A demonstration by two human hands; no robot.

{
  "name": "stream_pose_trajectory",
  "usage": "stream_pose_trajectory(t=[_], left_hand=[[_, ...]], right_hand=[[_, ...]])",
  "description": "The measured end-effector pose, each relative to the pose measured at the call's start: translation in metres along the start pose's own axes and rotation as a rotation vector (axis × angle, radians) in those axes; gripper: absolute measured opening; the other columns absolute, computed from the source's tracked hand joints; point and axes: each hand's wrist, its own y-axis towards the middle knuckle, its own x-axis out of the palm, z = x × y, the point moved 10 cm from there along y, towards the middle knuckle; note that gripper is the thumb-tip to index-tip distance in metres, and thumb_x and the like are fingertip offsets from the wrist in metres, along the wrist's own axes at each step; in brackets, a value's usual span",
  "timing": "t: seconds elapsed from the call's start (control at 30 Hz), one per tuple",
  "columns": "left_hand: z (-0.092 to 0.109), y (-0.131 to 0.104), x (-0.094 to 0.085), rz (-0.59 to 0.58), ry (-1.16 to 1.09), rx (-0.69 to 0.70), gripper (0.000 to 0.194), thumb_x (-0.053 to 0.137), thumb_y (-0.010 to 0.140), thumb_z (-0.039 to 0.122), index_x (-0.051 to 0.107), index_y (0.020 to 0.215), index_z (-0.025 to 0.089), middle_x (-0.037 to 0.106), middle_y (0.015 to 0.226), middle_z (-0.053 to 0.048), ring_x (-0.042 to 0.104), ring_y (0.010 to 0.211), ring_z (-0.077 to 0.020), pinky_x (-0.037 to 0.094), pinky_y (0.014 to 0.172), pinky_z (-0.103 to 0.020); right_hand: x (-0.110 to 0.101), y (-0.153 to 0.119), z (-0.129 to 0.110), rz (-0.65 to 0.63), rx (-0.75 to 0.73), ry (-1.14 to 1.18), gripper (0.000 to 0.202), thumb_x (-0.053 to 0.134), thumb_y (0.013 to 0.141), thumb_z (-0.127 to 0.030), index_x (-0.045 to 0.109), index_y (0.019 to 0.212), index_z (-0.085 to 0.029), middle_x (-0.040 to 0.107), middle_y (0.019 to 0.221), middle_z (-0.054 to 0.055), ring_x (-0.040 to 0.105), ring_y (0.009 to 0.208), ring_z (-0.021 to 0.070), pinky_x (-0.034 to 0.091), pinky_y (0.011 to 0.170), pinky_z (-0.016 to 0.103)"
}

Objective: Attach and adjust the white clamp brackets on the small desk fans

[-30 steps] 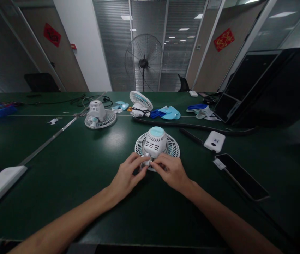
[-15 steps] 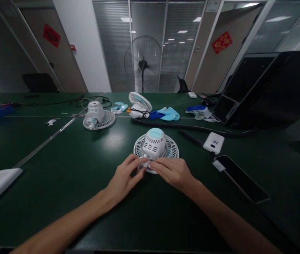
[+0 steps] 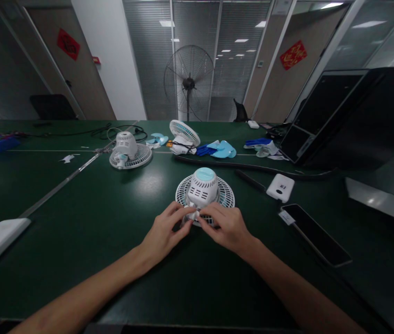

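Note:
A small white fan head (image 3: 202, 188) lies grille down on the green table in front of me, its motor housing with a light-blue cap facing up. At its near edge is a small white neck piece (image 3: 193, 215), partly covered by fingers. My left hand (image 3: 162, 234) pinches this piece from the left, thumb below and fingers above. From the right, my right hand (image 3: 230, 227) has its thumb and bent fingers closed on the same piece. Details between the fingertips are too small to make out.
Another fan head (image 3: 127, 150) lies at the back left, with a small fan (image 3: 183, 138) behind the middle. Light-blue blades (image 3: 223, 149), gloves (image 3: 261, 144) and a black tube (image 3: 218, 163) lie nearby. A white device (image 3: 280, 187), a phone (image 3: 317, 234) and a monitor (image 3: 350, 118) are rightward.
My right hand's fingers have curled more and shifted slightly at the neck piece. My left hand stays nearly still. A long grey flat thing now shows at the right edge.

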Motion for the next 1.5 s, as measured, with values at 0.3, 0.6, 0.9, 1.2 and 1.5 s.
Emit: stream_pose_trajectory(t=[0.3,0.6,0.9,1.2,1.5], left_hand=[[0.002,0.002,-0.002,0.005,-0.017,0.003,0.029,0.055,0.104,0.024,0.061,0.133,0.026,0.056,0.114,-0.005,0.061,0.09,-0.0151,0.059,0.078,-0.031],[0.002,0.001,-0.001,0.008,0.008,0.012,0.03,0.056,0.103,0.024,0.061,0.133,0.026,0.056,0.11,-0.005,0.06,0.087,-0.0148,0.058,0.074,-0.029],[0.003,0.002,-0.002,0.011,-0.007,0.028,0.03,0.055,0.104,0.024,0.061,0.133,0.025,0.056,0.111,-0.005,0.059,0.088,-0.0155,0.058,0.075,-0.03],[0.002,0.0,0.0,0.004,-0.015,0.015,0.03,0.055,0.103,0.023,0.062,0.132,0.026,0.055,0.109,-0.005,0.059,0.088,-0.0159,0.056,0.065,-0.025],[0.001,0.0,-0.002,0.018,-0.01,0.032,0.03,0.056,0.103,0.023,0.061,0.133,0.025,0.056,0.111,-0.006,0.06,0.088,-0.0157,0.059,0.074,-0.03]], right_hand=[[-0.006,-0.005,-0.014,0.016,-0.259,-0.16,0.017,0.063,0.101,-0.023,0.069,0.117,-0.018,0.076,0.11,0.007,0.073,0.088,0.0173,0.058,0.07,0.03],[0.012,0.001,0.006,-0.026,0.083,0.065,0.023,0.051,0.107,-0.026,0.067,0.094,-0.017,0.071,0.084,0.004,0.067,0.073,0.0142,0.052,0.064,0.027],[0.002,-0.011,-0.002,-0.041,-0.188,-0.159,0.027,0.06,0.103,-0.026,0.062,0.13,-0.019,0.074,0.112,0.007,0.071,0.087,0.0165,0.056,0.069,0.028],[0.012,-0.001,0.002,-0.04,0.031,0.061,0.018,0.054,0.106,-0.026,0.067,0.097,-0.018,0.072,0.093,0.005,0.067,0.079,0.0147,0.05,0.067,0.027],[0.004,-0.005,-0.003,-0.066,-0.079,-0.114,0.024,0.06,0.102,-0.033,0.064,0.122,-0.019,0.073,0.109,0.008,0.069,0.083,0.0174,0.055,0.066,0.029]])
